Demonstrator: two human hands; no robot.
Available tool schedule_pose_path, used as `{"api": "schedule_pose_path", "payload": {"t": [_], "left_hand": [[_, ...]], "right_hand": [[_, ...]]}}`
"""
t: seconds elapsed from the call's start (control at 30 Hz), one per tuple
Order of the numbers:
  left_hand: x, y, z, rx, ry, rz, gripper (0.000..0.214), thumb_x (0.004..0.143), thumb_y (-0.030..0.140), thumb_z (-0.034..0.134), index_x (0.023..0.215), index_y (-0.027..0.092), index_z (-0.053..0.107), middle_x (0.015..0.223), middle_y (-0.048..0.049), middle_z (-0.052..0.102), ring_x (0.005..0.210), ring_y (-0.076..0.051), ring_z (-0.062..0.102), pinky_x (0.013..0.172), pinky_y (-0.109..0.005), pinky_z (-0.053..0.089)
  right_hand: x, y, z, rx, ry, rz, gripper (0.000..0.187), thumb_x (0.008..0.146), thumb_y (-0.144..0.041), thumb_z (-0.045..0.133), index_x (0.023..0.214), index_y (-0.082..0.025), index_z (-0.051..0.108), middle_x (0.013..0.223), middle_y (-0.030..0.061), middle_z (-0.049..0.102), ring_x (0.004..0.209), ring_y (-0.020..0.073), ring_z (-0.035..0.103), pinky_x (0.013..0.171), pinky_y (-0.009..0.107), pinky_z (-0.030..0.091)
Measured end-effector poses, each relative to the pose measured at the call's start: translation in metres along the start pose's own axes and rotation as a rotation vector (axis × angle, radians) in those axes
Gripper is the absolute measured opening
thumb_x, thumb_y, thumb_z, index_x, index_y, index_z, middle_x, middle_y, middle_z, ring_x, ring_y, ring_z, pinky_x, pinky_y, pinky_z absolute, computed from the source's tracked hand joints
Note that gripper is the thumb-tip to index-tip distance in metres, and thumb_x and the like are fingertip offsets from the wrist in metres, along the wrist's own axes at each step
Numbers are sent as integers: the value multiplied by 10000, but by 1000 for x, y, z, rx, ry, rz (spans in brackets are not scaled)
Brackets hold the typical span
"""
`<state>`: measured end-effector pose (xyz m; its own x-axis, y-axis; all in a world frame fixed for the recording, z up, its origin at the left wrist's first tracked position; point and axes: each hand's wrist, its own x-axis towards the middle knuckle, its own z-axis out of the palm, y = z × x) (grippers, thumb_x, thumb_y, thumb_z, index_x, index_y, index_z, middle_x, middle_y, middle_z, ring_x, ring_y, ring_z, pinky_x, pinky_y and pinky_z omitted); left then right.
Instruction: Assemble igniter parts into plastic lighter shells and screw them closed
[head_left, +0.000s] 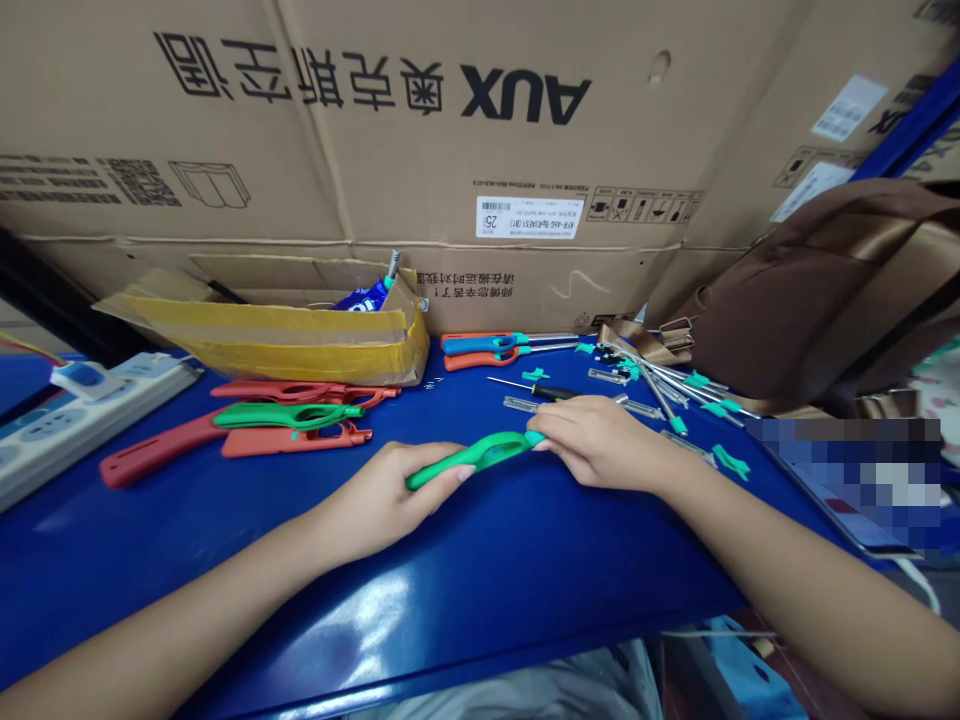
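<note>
My left hand (386, 495) is closed around the handle of a green long-neck lighter body (487, 454), thumb lying along it. The fingers of my right hand (596, 440) pinch the other end, at a small teal piece (534, 438); part of that end is hidden behind the fingers. Just beyond my right hand lie a black-handled screwdriver (551, 392), clear plastic parts (607, 376), loose teal pieces (731, 462) and several metal lighter tubes (664, 375). To the left rest red lighter bodies (292, 440) and another green lighter body (281, 415).
A yellow-taped cardboard box (300, 350) stands at the back left, beside blue and orange lighters (480, 347) with metal tubes. A power strip (97, 415) lies at left. A brown bag (810, 300) and a tablet-like device (817, 490) are at right. Large cardboard (375, 190) walls the back.
</note>
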<state>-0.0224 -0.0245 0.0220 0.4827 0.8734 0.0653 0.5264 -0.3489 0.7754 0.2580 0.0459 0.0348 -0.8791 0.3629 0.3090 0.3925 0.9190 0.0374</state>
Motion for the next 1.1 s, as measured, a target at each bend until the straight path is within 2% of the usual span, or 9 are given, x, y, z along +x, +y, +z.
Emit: {"api": "schedule_pose_path", "payload": {"t": [0.23, 0.37, 0.47, 0.53, 0.63, 0.7, 0.77, 0.93, 1.1], "left_hand": [[-1, 2, -1, 242, 14, 171, 304, 1056, 385, 453, 1177, 197, 658, 960, -28, 727, 765, -154, 662, 715, -248, 461], [4, 3, 0, 270, -6, 140, 322, 1079, 398, 384, 1231, 229, 612, 1075, -33, 717, 913, -178, 693, 826, -277, 499], [15, 5, -1, 389, -8, 73, 359, 1082, 426, 338, 1179, 189, 589, 1092, -75, 689, 976, -229, 683, 861, -352, 524], [31, 6, -6, 520, 4, 90, 361, 1072, 430, 356, 1108, 153, 584, 1040, -104, 671, 953, -261, 673, 841, -396, 537], [68, 8, -21, 702, 82, 164, 294, 1058, 374, 410, 1092, 138, 582, 1064, -125, 648, 999, -269, 657, 910, -419, 531], [98, 7, -32, 741, 131, 153, 291, 1054, 360, 416, 1126, 128, 576, 1113, -143, 624, 1008, -271, 649, 925, -431, 528], [127, 3, -40, 772, 167, 136, 288, 1047, 334, 428, 1186, 121, 566, 1157, -154, 604, 1019, -269, 647, 921, -433, 530], [173, -14, -47, 867, 186, 50, 250, 1026, 287, 512, 1138, 96, 626, 1140, -158, 634, 1060, -265, 648, 950, -431, 532], [181, -23, -49, 928, 195, -46, 363, 981, 354, 635, 1286, 160, 597, 1278, -107, 627, 1087, -245, 653, 910, -460, 578]], "right_hand": [[0, -1, 4, 24, -23, 28, 217, 1016, -224, 435, 990, -166, 643, 859, 57, 685, 695, 178, 580, 633, 301, 383], [3, 4, 0, 51, -59, 103, 219, 1034, -255, 450, 1018, -178, 654, 914, 61, 698, 786, 199, 629, 706, 313, 437], [3, 14, -2, 106, -50, 178, 202, 1036, -291, 483, 1064, -193, 657, 988, 68, 711, 887, 216, 653, 801, 338, 469], [1, 21, -1, 63, 21, 216, 172, 1017, -297, 524, 1066, -207, 662, 1042, 80, 708, 981, 250, 642, 909, 401, 453], [-1, 31, 3, -80, 271, 346, 178, 966, -270, 578, 1116, -221, 659, 1172, 120, 666, 1131, 325, 576, 1019, 525, 378], [-2, 37, 6, -85, 423, 465, 223, 940, -244, 576, 1152, -225, 643, 1193, 134, 642, 1146, 340, 558, 1003, 536, 392], [-3, 41, 10, -38, 481, 539, 218, 926, -226, 565, 1133, -229, 634, 1134, 127, 643, 1098, 334, 574, 962, 522, 428], [-2, 42, 19, 76, 392, 540, 204, 902, -199, 570, 1096, -225, 626, 1129, 110, 635, 1089, 310, 573, 960, 500, 460], [-1, 32, 23, 99, 212, 493, 162, 931, -209, 562, 1076, -224, 632, 1144, 103, 638, 1085, 296, 571, 964, 512, 459]]}}
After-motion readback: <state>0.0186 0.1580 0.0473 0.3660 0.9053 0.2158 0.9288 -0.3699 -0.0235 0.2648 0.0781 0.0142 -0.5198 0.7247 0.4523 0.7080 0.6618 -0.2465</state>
